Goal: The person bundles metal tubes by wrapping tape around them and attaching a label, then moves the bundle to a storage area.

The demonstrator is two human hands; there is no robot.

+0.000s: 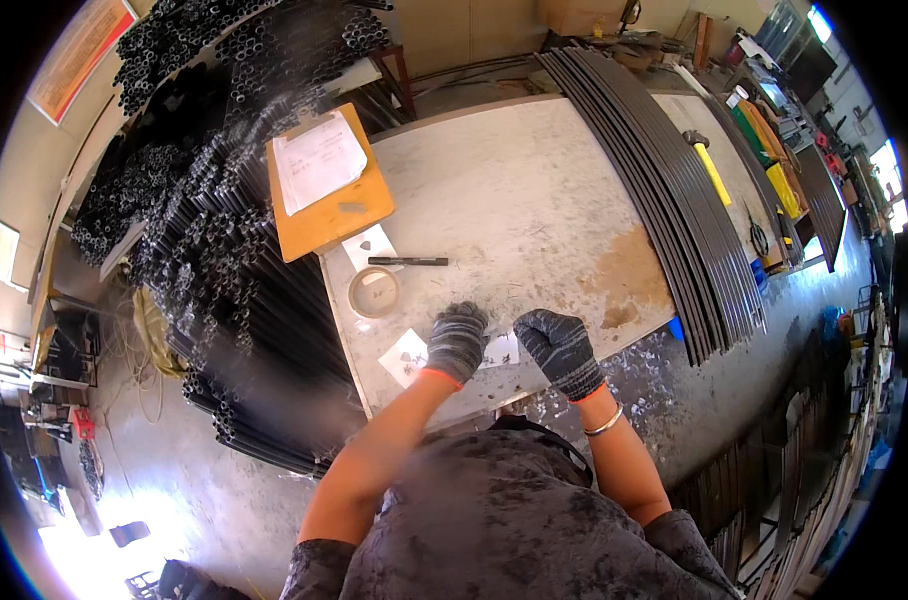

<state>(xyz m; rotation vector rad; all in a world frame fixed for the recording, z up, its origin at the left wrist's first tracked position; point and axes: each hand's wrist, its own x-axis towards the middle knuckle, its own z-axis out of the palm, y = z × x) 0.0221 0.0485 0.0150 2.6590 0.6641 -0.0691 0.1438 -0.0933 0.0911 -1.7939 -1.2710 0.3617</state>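
Left hand [458,340]: grey knitted glove with orange cuff, low over the near part of the surface [504,160]; fingers bent inward, tips hidden; cannot tell whether they grip anything.
Right hand [557,348]: matching glove, near and apart from the left hand; fingers curled into a loose fist; cannot tell whether anything is inside.
Bangle [604,421]: silver-coloured, on the right wrist.
Middle slip [501,349]: white with dark marks, between the hands, partly hidden by the left one.
Near slip [404,357]: white, just left of the left hand.
Tape roll [355,292]: pale, lying flat beyond the near slip, close to the left edge.
Marker [407,261]: black, lying left to right, just beyond the tape roll.
Far slip [371,244]: white with a dark shape, beside the clipboard; marker's left end reaches it.
Clipboard [299,236]: orange-brown, far left, overhanging the edge; carries a written sheet [319,160].
Stain [629,275]: brown, right part of surface.
Long bars [654,190]: dark, side by side, across the right part, near ends overhanging.
Hammer [712,172]: yellow handle, right of the bars.
Tube stacks [189,240]: black, heaped left of the surface.
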